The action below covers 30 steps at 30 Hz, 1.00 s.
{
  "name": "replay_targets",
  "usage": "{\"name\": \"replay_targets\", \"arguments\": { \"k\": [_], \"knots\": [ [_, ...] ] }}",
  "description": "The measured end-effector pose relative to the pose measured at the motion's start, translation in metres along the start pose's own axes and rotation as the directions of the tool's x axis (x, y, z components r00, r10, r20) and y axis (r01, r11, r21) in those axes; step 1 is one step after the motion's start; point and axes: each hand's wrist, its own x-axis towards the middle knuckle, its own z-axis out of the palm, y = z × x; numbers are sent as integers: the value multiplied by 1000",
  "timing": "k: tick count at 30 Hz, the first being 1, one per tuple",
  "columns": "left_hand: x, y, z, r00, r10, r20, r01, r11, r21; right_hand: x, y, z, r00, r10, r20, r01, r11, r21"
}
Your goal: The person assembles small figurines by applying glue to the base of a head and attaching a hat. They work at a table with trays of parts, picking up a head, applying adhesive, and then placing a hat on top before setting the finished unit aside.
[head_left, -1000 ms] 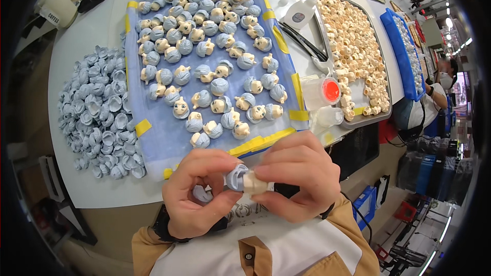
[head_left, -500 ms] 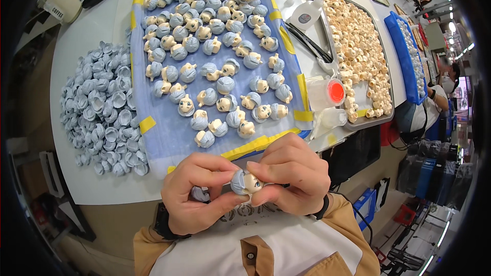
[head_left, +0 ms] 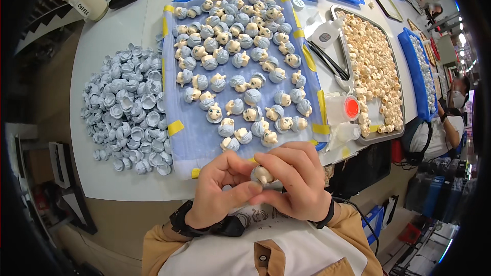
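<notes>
A small doll head point(head_left: 262, 175) with blue-grey hair is pinched between both hands in front of my chest. Its cream-coloured neck side faces me, and the painted face is out of sight. My left hand point(head_left: 219, 190) grips it from the left with thumb and fingers. From the right, my right hand point(head_left: 299, 181) closes on it, the fingers curling over its top. Just beyond my hands lies a tray lined with blue cloth point(head_left: 192, 133), its edges taped in yellow. Rows of similar doll heads point(head_left: 252, 97) rest on it.
Blue-grey hair shells point(head_left: 128, 107) form a pile at left. On the right are a metal tray point(head_left: 335, 13) of cream face parts point(head_left: 371, 66), a white bottle point(head_left: 327, 33), black-handled tweezers or pliers point(head_left: 327, 61) and a red-topped cup point(head_left: 343, 108). Other people sit at far right.
The doll head has turned in my fingers, so its face no longer shows and its neck side does. The whole view has shifted, with the table appearing lower and farther right.
</notes>
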Motion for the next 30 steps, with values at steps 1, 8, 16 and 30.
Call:
{"name": "replay_targets", "arguments": {
  "k": [1,8,16,30],
  "knots": [
    [0,0,-3,998,-34,54,37,998,-43,1,0,0,1000,-3,-1,3,1000,4],
    [3,2,6,961,-265,81,259,963,74,3,8,-5,998,38,48,-41,997,63],
    [1,3,9,977,-172,123,165,984,65,2,8,-7,1000,21,-13,-21,1000,20],
    [-2,2,6,955,-248,164,240,969,62,-5,12,-4,995,-81,58,73,989,131]
  ]
}}
